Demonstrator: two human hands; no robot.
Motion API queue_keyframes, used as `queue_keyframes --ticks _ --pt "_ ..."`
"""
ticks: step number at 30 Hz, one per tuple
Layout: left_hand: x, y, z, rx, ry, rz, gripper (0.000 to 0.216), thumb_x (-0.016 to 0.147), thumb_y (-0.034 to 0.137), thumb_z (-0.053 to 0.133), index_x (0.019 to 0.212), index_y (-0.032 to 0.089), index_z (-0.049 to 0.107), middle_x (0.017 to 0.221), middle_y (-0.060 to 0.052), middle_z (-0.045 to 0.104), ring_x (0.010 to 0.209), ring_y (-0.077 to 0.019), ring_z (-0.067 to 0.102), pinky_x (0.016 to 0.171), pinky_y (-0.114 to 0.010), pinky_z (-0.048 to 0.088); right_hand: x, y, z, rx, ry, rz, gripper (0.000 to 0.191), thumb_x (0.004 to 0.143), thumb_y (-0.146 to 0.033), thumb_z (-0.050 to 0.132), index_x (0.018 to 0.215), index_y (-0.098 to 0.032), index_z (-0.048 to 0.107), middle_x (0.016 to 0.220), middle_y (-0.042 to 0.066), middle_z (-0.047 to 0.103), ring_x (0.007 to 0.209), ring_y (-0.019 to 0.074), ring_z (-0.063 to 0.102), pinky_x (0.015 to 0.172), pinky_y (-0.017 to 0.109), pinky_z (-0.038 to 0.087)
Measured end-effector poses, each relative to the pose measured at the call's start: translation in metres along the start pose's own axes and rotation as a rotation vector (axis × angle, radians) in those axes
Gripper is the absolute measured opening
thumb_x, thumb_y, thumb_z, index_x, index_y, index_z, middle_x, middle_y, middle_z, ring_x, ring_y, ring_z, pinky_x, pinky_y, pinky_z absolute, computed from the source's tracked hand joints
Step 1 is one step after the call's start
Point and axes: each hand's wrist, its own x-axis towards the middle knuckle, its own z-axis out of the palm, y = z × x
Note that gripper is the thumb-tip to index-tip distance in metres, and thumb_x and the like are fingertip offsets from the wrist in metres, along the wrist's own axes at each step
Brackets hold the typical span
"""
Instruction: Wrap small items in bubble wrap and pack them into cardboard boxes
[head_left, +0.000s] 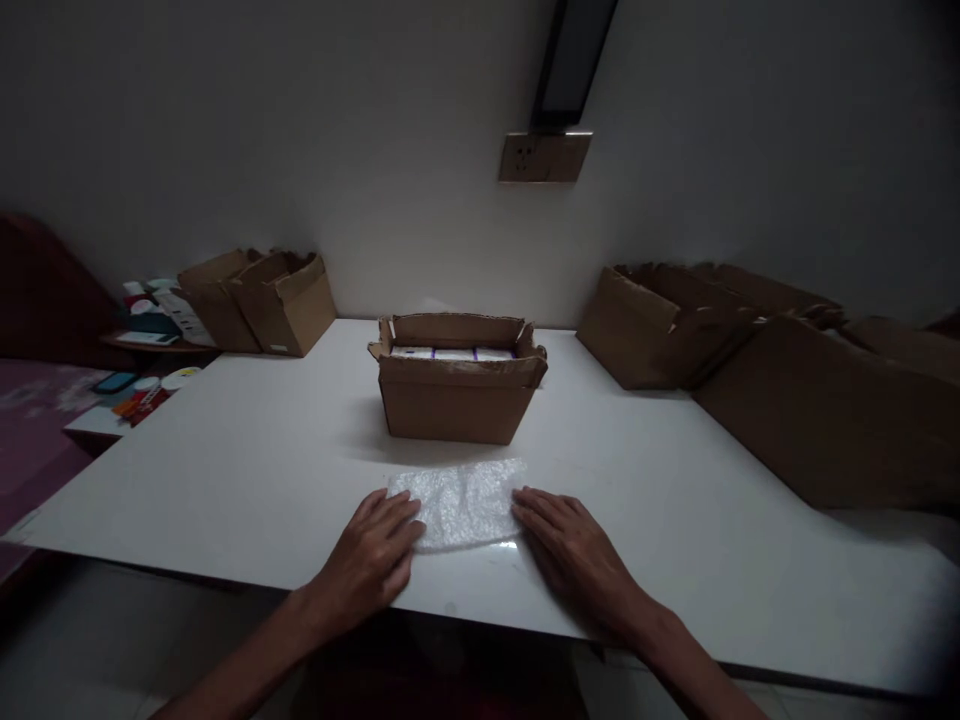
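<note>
A sheet of clear bubble wrap (466, 505) lies flat on the white table, close to its front edge. My left hand (379, 545) rests on the left end of the wrap, fingers stretched out over it. At the right end, the fingertips of my right hand (570, 540) touch the wrap, with the fingers extended. Just behind the wrap stands an open cardboard box (454, 405) with torn top edges. White packs (454, 354) with purple marks show inside it, partly hidden by the front wall.
More cardboard boxes stand on the white table (262, 480): a pair (270, 300) at the back left and several (660, 320) along the right. A wall socket (544, 158) sits below a dark screen (574, 60). Small items (146, 395) crowd a side surface at left.
</note>
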Motion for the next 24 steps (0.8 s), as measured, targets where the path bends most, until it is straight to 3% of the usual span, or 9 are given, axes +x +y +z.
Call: queue_keyframes --ticks 3,5,8,10,12,16,20,24 --pt "0.006 -0.002 0.000 -0.007 0.071 0.021 0.045 0.073 0.001 0.052 0.111 0.020 0.066 0.120 -0.012 0.069 0.121 -0.0300 0.060 0.109 -0.057 0.039 0.011 -0.001 0.007 -0.009 0.082 -0.051 0.033 0.092 -0.011 0.043 0.113 -0.018 0.068 0.123 0.013 0.069 0.111 0.0284 0.064 0.086 0.049 0.052" --pt "0.009 0.000 -0.009 -0.072 0.150 -0.004 0.038 0.075 0.003 0.051 0.104 0.021 0.068 0.107 -0.009 0.074 0.106 -0.0264 0.068 0.104 -0.053 0.045 0.016 -0.005 -0.003 0.058 0.114 -0.046 0.031 0.093 -0.013 0.043 0.110 -0.019 0.068 0.115 0.012 0.072 0.103 0.0266 0.067 0.084 0.047 0.053" --pt "0.015 0.010 -0.033 -0.230 0.279 -0.212 0.022 0.082 0.015 0.053 0.095 0.022 0.070 0.090 -0.006 0.075 0.085 -0.0218 0.070 0.076 -0.036 0.058 0.023 -0.017 -0.031 0.207 0.136 0.113 0.027 0.095 -0.025 0.045 0.107 -0.023 0.069 0.099 0.009 0.075 0.088 0.0243 0.068 0.078 0.043 0.054" --pt "0.023 0.015 -0.049 -0.345 0.322 -0.397 0.019 0.084 0.025 0.055 0.097 0.022 0.070 0.089 -0.005 0.073 0.081 -0.0207 0.069 0.053 -0.024 0.052 0.031 -0.025 -0.048 0.288 0.143 0.260 0.027 0.095 -0.035 0.047 0.108 -0.025 0.068 0.099 0.008 0.074 0.088 0.0246 0.068 0.075 0.040 0.055" --pt "0.032 0.014 -0.054 -0.414 0.320 -0.510 0.023 0.085 0.031 0.056 0.102 0.022 0.069 0.087 -0.004 0.072 0.077 -0.0190 0.068 0.044 -0.019 0.043 0.040 -0.025 -0.054 0.346 0.123 0.366 0.030 0.094 -0.042 0.047 0.110 -0.026 0.067 0.104 0.007 0.074 0.091 0.0250 0.068 0.072 0.037 0.055" --pt "0.042 -0.007 -0.034 -0.384 0.262 -0.543 0.024 0.084 0.032 0.056 0.101 0.020 0.067 0.075 -0.001 0.067 0.064 -0.0164 0.062 0.053 -0.024 0.047 0.048 0.001 -0.034 0.327 0.006 0.448 0.030 0.092 -0.042 0.047 0.106 -0.024 0.067 0.102 0.007 0.074 0.093 0.0259 0.069 0.075 0.039 0.055" --pt "0.035 -0.024 -0.015 -0.193 0.312 -0.426 0.025 0.087 0.027 0.054 0.109 0.020 0.065 0.102 -0.009 0.070 0.094 -0.0245 0.064 0.079 -0.037 0.052 0.040 0.024 -0.012 0.095 0.143 0.374 0.031 0.091 -0.039 0.049 0.109 -0.022 0.069 0.120 0.012 0.068 0.110 0.0311 0.063 0.092 0.050 0.049" --pt "0.034 -0.010 -0.014 -0.064 0.291 -0.196 0.026 0.091 0.021 0.051 0.114 0.020 0.063 0.110 -0.010 0.068 0.104 -0.0257 0.060 0.092 -0.043 0.048 0.045 0.002 -0.002 0.009 0.169 0.187 0.032 0.093 -0.029 0.049 0.119 -0.020 0.066 0.129 0.014 0.064 0.114 0.0298 0.060 0.092 0.049 0.049"
